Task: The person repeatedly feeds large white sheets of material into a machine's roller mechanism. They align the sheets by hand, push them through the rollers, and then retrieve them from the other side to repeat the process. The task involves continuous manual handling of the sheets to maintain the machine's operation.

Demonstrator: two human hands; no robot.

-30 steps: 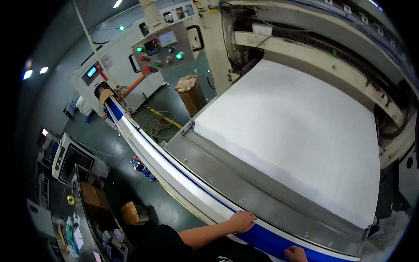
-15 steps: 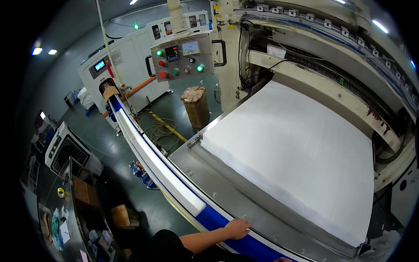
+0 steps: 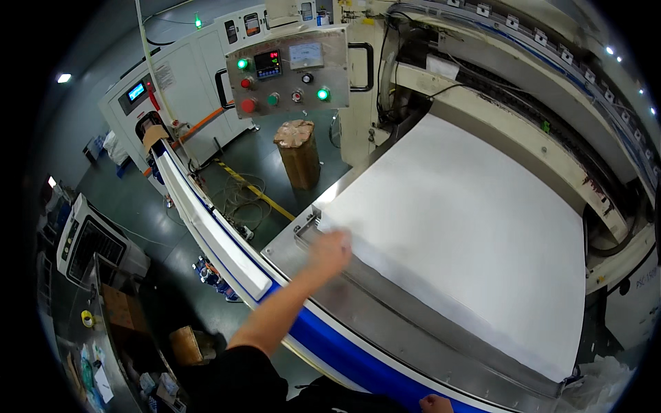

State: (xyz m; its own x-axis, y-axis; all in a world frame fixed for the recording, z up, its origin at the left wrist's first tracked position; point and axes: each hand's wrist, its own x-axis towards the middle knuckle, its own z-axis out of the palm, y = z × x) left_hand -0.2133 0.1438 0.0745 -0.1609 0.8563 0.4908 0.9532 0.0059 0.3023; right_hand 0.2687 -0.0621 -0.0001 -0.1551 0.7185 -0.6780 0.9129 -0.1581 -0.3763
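My left hand (image 3: 330, 252) reaches over the metal table (image 3: 354, 296), beside the near left edge of a wide stack of white sheets (image 3: 468, 241). Motion smears its fingers, so I cannot tell whether they touch the sheets or hold anything. Only part of my right hand (image 3: 435, 404) shows at the lower edge, by the blue conveyor belt (image 3: 337, 354). Its fingers look curled, but what they hold, if anything, is hidden. A long white padded strip (image 3: 231, 258) lies on the belt, left of my left forearm.
A control panel (image 3: 289, 72) with lit buttons hangs beyond the table. The large press frame (image 3: 496, 103) spans the sheets' far side. A wrapped brown carton (image 3: 299, 155) stands on the floor behind coiled hoses (image 3: 244, 199). At left are an air cooler (image 3: 103, 237) and a workbench (image 3: 113, 358).
My left hand has left the belt's edge and reached forward to the sheets' left edge. The white strip sits farther along the belt. More of my right hand shows. The view has shifted slightly.
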